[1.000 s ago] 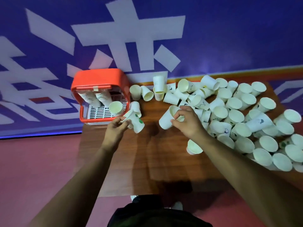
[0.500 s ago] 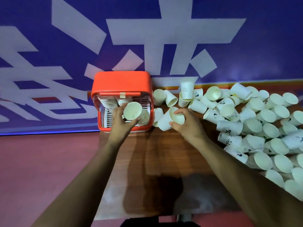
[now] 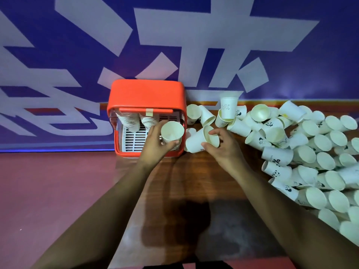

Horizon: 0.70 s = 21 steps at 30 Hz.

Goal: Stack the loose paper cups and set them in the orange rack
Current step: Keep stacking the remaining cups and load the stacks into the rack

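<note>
The orange rack (image 3: 145, 94) stands at the table's far left, its open front facing me, with two cup stacks (image 3: 136, 121) leaning inside at the left. My left hand (image 3: 155, 144) grips a stack of paper cups (image 3: 172, 133) inside the rack's right side, mouth toward me. Just right of the rack, my right hand (image 3: 221, 146) holds a short cup stack (image 3: 200, 139) lying on its side, fingers on its rim. Several loose paper cups (image 3: 303, 152) are heaped on the right half of the table.
A wooden table (image 3: 184, 181) carries everything; its near middle is bare wood. One cup (image 3: 228, 107) stands upside down behind the pile. A blue banner with white shapes (image 3: 174, 45) lies beyond the table, red floor (image 3: 48, 191) to the left.
My left hand carried its cup stack from the table in front of the rack up into the rack's right side. My right hand moved left with its cups, closer to the rack. The camera shifted left.
</note>
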Tool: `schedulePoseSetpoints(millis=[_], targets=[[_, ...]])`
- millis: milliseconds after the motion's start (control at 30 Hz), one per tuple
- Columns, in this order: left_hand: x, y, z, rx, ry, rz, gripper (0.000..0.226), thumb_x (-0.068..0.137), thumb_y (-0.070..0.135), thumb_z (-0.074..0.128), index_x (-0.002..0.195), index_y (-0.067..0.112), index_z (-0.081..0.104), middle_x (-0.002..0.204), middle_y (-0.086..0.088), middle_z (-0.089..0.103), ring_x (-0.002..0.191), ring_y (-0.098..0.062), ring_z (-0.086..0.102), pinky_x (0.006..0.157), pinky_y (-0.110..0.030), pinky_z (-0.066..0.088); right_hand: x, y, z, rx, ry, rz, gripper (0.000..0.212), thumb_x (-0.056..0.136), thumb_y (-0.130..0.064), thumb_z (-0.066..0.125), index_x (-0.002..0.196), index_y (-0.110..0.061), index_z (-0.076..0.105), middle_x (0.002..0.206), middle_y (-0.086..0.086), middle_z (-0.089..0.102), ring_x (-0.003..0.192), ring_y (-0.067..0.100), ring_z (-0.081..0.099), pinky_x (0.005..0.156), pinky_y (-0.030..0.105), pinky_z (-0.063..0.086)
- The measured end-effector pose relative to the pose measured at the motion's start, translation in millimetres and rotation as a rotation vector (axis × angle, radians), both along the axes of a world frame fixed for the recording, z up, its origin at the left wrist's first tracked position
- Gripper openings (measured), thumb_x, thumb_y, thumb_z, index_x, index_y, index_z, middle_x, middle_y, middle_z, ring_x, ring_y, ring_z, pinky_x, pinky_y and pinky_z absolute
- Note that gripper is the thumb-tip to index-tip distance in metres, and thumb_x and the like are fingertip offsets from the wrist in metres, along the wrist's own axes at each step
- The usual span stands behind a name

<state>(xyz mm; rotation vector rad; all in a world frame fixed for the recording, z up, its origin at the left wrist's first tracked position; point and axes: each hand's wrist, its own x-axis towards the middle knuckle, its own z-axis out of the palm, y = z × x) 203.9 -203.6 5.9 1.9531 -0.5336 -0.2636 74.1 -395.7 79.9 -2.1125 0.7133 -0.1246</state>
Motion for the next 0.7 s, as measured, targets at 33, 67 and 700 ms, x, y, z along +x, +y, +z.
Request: schedulePoseSetpoints(millis=[33,67,700], targets=[[0,0,-1,-0.004,-0.001,0.001,0.064,0.079,0.026,0.082,0.134,0.028,0.050,0.131,0.007,0.053,0.120,-0.006,0.050,0.087,-0.011,0.043,2,-2,-2,0.005,-0.003,-0.005,0.039,0.079,-0.037,0.077,0.111,-0.030,0.057,0.119,-0.006,0.056,0.111,0.014,0.055,0.091,0.039,0.054],[0,0,-3,-0.010,0.003,0.000,0.061,0.080,0.027,0.081,0.133,0.028,0.050,0.131,0.007,0.053,0.120,-0.007,0.051,0.086,-0.013,0.045,3,-3,-3,0.007,-0.005,-0.009,0.038,0.079,-0.037,0.076,0.111,-0.030,0.057,0.118,-0.006,0.056,0.110,0.014,0.055,0.091,0.041,0.055],[7,25,-39,0.254,0.229,-0.050,0.083,0.086,0.032,0.076,0.154,0.038,0.029,0.148,-0.001,0.042,0.141,-0.018,0.032,0.116,-0.034,0.028,50,9,-4,0.025,-0.056,0.149,0.072,0.071,-0.033,0.083,0.132,-0.024,0.045,0.134,-0.003,0.052,0.120,0.016,0.051,0.102,0.040,0.046]])
